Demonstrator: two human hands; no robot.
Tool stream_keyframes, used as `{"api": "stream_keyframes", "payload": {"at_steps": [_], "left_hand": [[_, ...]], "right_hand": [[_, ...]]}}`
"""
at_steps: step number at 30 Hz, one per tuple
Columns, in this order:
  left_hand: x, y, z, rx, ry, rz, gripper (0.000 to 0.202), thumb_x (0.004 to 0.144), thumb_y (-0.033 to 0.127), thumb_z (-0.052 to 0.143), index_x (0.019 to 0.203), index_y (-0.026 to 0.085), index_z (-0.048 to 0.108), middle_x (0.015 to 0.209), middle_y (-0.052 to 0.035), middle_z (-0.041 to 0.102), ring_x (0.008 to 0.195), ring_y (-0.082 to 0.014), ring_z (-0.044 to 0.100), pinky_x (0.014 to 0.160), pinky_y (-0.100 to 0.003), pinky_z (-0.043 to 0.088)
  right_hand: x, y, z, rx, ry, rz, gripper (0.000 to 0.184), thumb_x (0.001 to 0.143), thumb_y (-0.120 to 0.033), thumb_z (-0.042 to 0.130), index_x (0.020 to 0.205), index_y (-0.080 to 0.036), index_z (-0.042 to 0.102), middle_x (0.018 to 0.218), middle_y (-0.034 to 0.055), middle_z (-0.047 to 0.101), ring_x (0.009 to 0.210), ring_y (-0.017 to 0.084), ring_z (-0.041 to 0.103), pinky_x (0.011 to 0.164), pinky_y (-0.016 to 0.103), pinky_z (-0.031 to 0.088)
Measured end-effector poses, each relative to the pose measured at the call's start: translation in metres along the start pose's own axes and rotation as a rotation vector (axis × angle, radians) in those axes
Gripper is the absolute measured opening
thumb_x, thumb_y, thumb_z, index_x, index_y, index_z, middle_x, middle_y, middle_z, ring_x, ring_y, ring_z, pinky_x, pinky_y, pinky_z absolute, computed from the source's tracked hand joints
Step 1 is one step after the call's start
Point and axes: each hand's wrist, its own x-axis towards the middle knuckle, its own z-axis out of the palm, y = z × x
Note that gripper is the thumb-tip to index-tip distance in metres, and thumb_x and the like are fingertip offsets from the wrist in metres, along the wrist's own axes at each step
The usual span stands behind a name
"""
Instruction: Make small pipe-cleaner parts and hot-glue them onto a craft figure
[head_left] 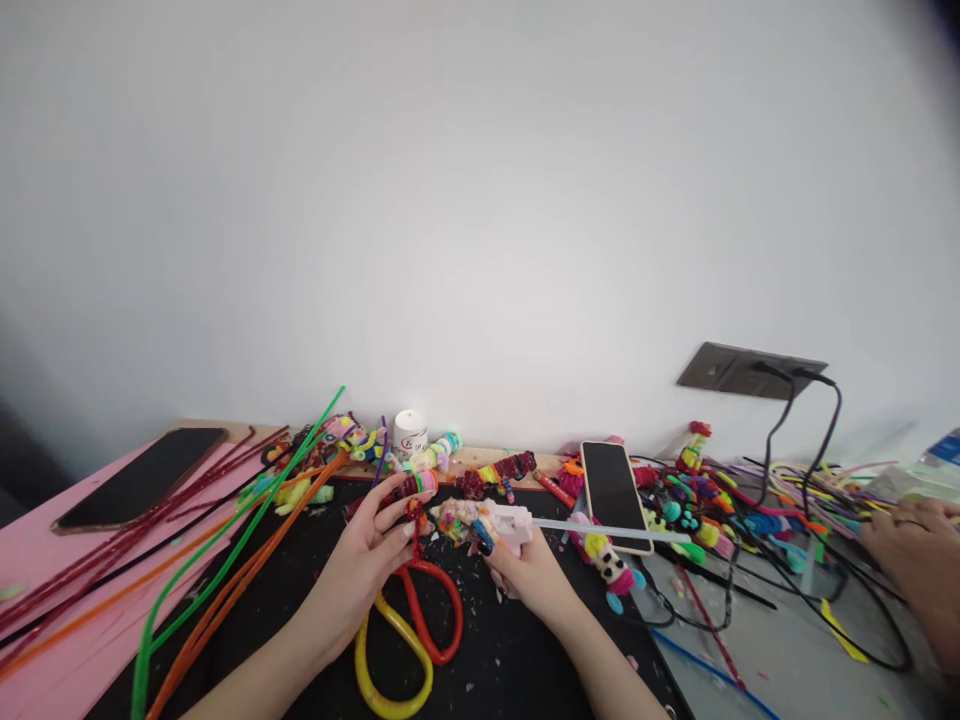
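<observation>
My left hand (367,555) pinches a small orange-red pipe-cleaner piece (417,515) between thumb and fingers. My right hand (529,580) is wrapped round the grip of a white glue gun (510,524). Its nozzle end, crusted with multicoloured residue, points left and comes close to the piece; whether they touch I cannot tell. A long translucent glue stick (615,530) juts from the gun's back to the right. Below my left hand lie scissors with one red handle loop (454,615) and one yellow loop (361,660), their blades hidden.
A black mat (495,670) lies beneath, strewn with scraps. Long pipe cleaners (225,560) cross the left side near a dark phone (142,478). Another phone (615,490), pipe-cleaner figures (611,565) and black cables (810,450) occupy the right. Another person's hand (911,545) is at far right.
</observation>
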Motion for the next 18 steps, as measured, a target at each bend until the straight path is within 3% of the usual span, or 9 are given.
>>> {"api": "stream_keyframes", "payload": {"at_steps": [3, 10, 18], "left_hand": [[-0.0009, 0.0019, 0.0032, 0.027, 0.019, 0.013, 0.064, 0.071, 0.026, 0.07, 0.127, 0.027, 0.04, 0.123, -0.0092, 0.057, 0.091, -0.0192, 0.063, 0.073, -0.027, 0.05], [-0.0022, 0.0031, 0.0046, 0.109, 0.03, 0.043, 0.064, 0.071, 0.03, 0.068, 0.128, 0.023, 0.039, 0.123, -0.012, 0.059, 0.104, -0.0254, 0.059, 0.077, -0.03, 0.05], [-0.0011, 0.0019, 0.0026, 0.129, 0.01, 0.056, 0.062, 0.073, 0.029, 0.066, 0.128, 0.024, 0.039, 0.124, -0.0117, 0.059, 0.102, -0.0248, 0.06, 0.076, -0.03, 0.05]], "right_hand": [[-0.0003, 0.0033, -0.0002, 0.085, -0.045, 0.07, 0.031, 0.075, -0.038, 0.063, 0.098, -0.018, 0.059, 0.047, -0.0091, 0.04, 0.035, 0.005, 0.03, 0.033, 0.015, 0.025], [-0.0017, 0.0019, 0.001, 0.106, -0.039, 0.126, 0.035, 0.073, -0.038, 0.065, 0.101, -0.018, 0.057, 0.051, -0.0077, 0.044, 0.036, 0.005, 0.032, 0.033, 0.015, 0.025], [-0.0033, -0.0001, 0.0034, 0.098, -0.015, 0.129, 0.025, 0.074, -0.034, 0.062, 0.094, -0.019, 0.059, 0.048, -0.0081, 0.042, 0.035, 0.006, 0.032, 0.033, 0.015, 0.025]]}}
